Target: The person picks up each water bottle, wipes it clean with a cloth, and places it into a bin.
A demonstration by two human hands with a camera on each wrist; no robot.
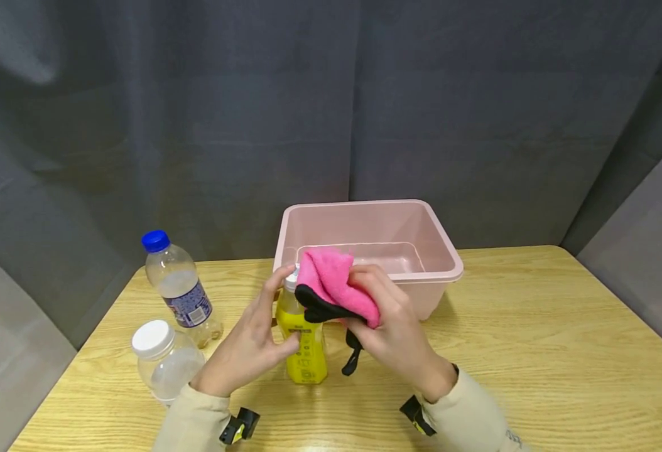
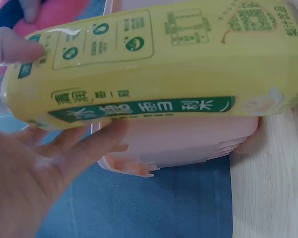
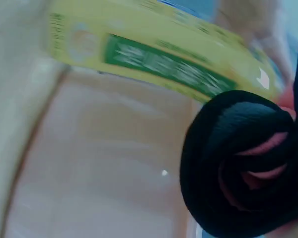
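Observation:
In the head view my left hand (image 1: 252, 344) grips a yellow-labelled drink bottle (image 1: 307, 359) by its upper part, thumb on the near side and fingers round the far side. The bottle stands nearly upright above the table's front half. My right hand (image 1: 392, 323) holds a bunched pink cloth (image 1: 326, 271) with black edging against the bottle's neck and upper side, partly hiding the white cap. A black loop hangs from the cloth. The left wrist view shows the bottle's green-and-yellow label (image 2: 154, 69); in the right wrist view the rolled black edging (image 3: 223, 139) fills the right side.
Behind the hands a pink plastic basin (image 1: 452, 271) stands on the wooden table (image 1: 534, 339). To the left are a clear bottle with a blue cap (image 1: 186, 295) and a clear jar with a white lid (image 1: 169, 370). A grey curtain (image 1: 240, 125) hangs behind.

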